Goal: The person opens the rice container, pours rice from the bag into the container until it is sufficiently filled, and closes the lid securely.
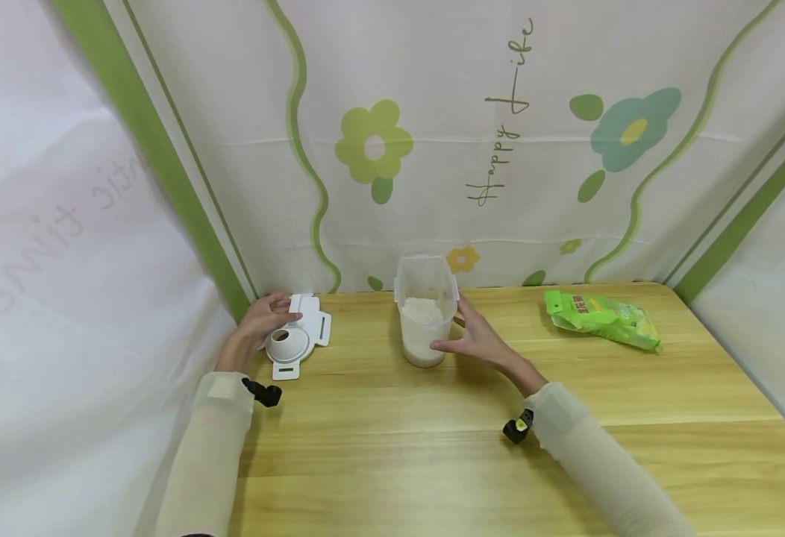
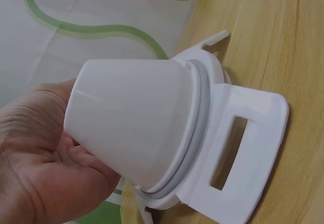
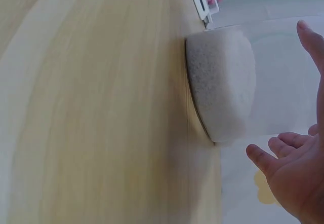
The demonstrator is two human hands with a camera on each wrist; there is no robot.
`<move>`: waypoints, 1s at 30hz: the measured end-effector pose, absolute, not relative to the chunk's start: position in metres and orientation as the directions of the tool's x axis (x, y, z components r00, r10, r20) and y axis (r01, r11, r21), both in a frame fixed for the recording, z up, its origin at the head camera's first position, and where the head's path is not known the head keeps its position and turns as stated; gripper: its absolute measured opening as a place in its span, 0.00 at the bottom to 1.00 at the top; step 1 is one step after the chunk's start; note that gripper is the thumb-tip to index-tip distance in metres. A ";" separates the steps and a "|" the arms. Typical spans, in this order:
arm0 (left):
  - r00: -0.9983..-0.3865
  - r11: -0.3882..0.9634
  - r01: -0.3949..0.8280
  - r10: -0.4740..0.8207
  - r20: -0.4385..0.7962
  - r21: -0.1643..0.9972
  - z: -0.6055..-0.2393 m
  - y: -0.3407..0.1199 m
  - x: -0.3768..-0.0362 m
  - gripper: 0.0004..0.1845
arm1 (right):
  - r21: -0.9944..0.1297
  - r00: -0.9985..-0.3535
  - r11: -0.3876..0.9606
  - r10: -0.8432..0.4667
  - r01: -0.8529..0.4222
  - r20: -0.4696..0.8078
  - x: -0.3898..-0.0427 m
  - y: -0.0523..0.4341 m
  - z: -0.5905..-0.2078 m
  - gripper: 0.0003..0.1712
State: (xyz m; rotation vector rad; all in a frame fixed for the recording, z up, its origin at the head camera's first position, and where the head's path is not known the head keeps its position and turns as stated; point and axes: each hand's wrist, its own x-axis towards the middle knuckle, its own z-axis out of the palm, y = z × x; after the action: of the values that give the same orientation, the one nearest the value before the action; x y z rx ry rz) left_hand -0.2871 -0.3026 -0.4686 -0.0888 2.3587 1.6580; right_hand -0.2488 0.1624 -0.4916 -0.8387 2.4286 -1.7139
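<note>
Near the middle of the far edge of the pale wooden surface (image 1: pixel 392 447), upright: a tall, clear plastic container (image 1: pixel 429 280), topless, partly filled with white, grainy contents (image 1: pixel 421 310). Around its right side, the right hand (image 1: pixel 476 339), with thumb and fingers spread apart, not clamped; cannot tell how firmly touching. Toward the far left corner, a white plastic lid (image 1: pixel 310 322) with slotted flaps and a hollow cone, lying cone upward. Right at that lid, the left hand (image 1: pixel 258 322), with fingers partly curled; cannot tell whether gripping, fingertips being hidden in the left wrist view. Toward the far right corner, lying apart, a bright green plastic packet (image 1: pixel 603 321). Probably at the step of steadying the container before closing it; next, likely needing to lift the lid and line it up with the rim.
</note>
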 end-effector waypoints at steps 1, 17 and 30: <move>-0.965 0.350 -0.196 0.097 -0.243 0.916 -0.469 -0.302 -0.288 0.49 | -0.887 -0.850 0.232 -0.455 -0.400 0.265 -0.249 0.162 -0.492 0.70; -0.971 0.317 -0.178 0.096 -0.218 0.932 -0.481 -0.301 -0.293 0.44 | -0.890 -0.862 0.250 -0.444 -0.381 0.245 -0.248 0.158 -0.497 0.69; -0.962 0.399 -0.224 0.054 -0.267 0.889 -0.484 -0.302 -0.290 0.46 | -0.889 -0.865 0.260 -0.442 -0.377 0.237 -0.247 0.159 -0.498 0.68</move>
State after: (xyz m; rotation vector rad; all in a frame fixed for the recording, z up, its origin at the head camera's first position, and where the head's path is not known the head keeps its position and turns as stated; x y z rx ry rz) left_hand -0.2903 -0.3018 -0.4839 -0.1493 2.4057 1.5876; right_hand -0.2473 0.1592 -0.4977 -0.7960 2.4458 -1.6978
